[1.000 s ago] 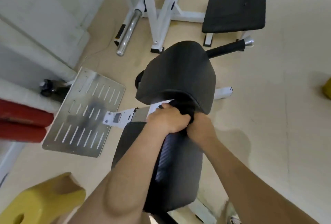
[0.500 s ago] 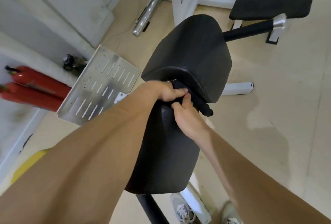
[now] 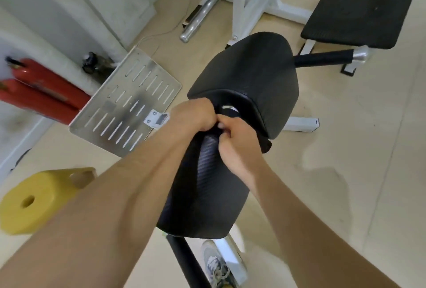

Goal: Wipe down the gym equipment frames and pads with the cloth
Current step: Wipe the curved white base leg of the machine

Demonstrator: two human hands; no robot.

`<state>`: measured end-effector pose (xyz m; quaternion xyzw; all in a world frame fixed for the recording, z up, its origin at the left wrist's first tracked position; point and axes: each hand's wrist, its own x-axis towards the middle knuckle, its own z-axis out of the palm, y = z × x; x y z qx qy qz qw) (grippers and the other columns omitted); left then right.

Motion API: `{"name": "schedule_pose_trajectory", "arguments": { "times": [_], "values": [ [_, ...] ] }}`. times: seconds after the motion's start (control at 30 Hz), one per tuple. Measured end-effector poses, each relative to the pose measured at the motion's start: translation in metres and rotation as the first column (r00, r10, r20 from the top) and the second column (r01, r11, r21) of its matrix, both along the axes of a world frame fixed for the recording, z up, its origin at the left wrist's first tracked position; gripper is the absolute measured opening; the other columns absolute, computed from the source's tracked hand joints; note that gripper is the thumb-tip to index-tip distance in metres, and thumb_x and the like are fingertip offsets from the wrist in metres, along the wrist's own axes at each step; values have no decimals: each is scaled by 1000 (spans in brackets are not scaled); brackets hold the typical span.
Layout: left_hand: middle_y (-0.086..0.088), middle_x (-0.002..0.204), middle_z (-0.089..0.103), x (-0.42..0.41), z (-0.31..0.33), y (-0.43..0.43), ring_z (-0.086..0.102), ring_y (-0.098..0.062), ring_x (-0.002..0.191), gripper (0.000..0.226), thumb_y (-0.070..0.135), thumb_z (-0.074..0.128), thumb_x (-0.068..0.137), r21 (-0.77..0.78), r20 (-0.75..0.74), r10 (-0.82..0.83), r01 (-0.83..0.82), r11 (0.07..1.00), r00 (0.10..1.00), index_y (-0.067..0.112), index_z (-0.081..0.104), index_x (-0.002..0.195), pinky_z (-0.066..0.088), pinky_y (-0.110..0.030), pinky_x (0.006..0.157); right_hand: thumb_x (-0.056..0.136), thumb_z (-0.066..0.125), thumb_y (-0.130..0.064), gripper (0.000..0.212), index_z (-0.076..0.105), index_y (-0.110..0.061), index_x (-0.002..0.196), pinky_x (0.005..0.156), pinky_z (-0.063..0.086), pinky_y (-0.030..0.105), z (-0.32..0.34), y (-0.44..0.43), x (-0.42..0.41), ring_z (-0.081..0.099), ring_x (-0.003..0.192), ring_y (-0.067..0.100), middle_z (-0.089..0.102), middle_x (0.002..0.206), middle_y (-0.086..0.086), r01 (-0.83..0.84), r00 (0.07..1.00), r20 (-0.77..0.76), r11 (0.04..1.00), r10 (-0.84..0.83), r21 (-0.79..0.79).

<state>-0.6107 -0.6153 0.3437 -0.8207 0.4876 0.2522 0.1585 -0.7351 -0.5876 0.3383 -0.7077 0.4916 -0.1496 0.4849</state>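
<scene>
Left hand (image 3: pixel 193 115) fisted on the black cloth (image 3: pixel 265 144) at the gap between near pad (image 3: pixel 202 186) and far pad (image 3: pixel 249 73). Right hand (image 3: pixel 237 142) touching it, fingers curled, pinching the same cloth, loose end trailing right under the far pad's rim. Slotted plate (image 3: pixel 129 101) on the floor, left.

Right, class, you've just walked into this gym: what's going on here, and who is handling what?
A person stands over a gym machine, with both hands at the gap between its two black pads. The left hand and right hand grip a dark cloth, pressed in where the upper pad meets the lower pad. One end of the cloth hangs out to the right. A slotted metal plate lies on the floor nearby.
</scene>
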Motion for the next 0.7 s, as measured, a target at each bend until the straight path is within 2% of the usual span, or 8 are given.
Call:
{"name": "schedule_pose_trajectory", "arguments": {
  "times": [0.07, 0.13, 0.23, 0.3, 0.4, 0.5, 0.6, 0.7],
  "values": [
    [-16, 123, 60, 24, -5, 4, 55, -35, 115, 33, 29, 51, 93, 22, 99, 101, -104, 994, 990, 8, 56, 118, 42, -38, 90, 92, 41, -2, 47, 51, -13, 136, 104, 38, 33, -5, -10, 10, 48, 118, 23, 48, 126, 7, -127, 992, 9, 992, 127, -27],
    [-19, 124, 57, 25, -12, 6, 51, -36, 118, 42, 33, 53, 92, -35, 197, 148, -144, 989, 969, 5, 50, 123, 40, -37, 94, 92, 42, -7, 45, 48, -9, 137, 101, 40, 39, -11, -23, 9, 42, 120, 25, 41, 131, 6, -256, 966, -54, 965, 253, -52],
    [-15, 114, 63, -11, -12, -2, 59, -32, 107, 16, 22, 45, 96, -30, 120, 10, -7, 1000, 993, 11, 55, 100, 46, -38, 90, 89, 51, -12, 54, 38, -10, 141, 95, 44, 40, -10, -35, -13, 43, 117, 27, 30, 140, 4, -462, 876, -214, 878, 431, -124],
    [-12, 110, 64, -22, -6, -6, 59, -30, 100, 18, 24, 39, 97, 15, 60, -18, 18, 1000, 998, 16, 53, 88, 49, -40, 83, 87, 52, -12, 63, 28, -12, 145, 94, 45, 38, 1, -39, -31, 45, 113, 26, 26, 138, 5, -577, 789, -332, 809, 518, -111],
    [-13, 126, 57, -44, 5, 5, 56, -30, 109, 41, 36, 30, 97, 91, 125, -28, 17, 996, 992, 9, 51, 121, 43, -39, 79, 89, 51, -13, 44, 41, -13, 132, 89, 47, 34, 13, -56, -49, 53, 103, 24, 37, 127, 6, -650, 732, -356, 753, 581, -108],
    [-20, 151, 30, -87, 13, 16, 42, -31, 131, 72, 46, 30, 95, 173, 244, -91, 49, 984, 965, 2, 14, 150, 33, -42, 106, 90, 56, -12, 62, 29, -25, 145, 95, 45, 23, 24, -75, -56, 53, 112, 15, 32, 140, -3, -655, 752, -260, 733, 606, -185],
    [-14, 146, 40, -65, 19, 2, 45, -28, 127, 60, 35, 40, 97, 236, 86, -25, 4, 972, 996, 8, 25, 148, 36, -37, 102, 88, 51, 0, 71, 20, -15, 151, 114, 30, 33, 20, -73, -45, 28, 142, 19, 20, 157, 1, -771, 633, -141, 602, 761, -208],
    [-9, 137, 51, -26, 26, -11, 48, -26, 121, 38, 25, 38, 101, 273, -211, 103, -42, 961, 972, 11, 50, 135, 36, -30, 96, 94, 44, -6, 74, 5, -24, 153, 119, 21, 31, 4, -71, -29, 20, 145, 13, 15, 159, -1, -722, 691, -112, 679, 714, -129]
  ]
}}
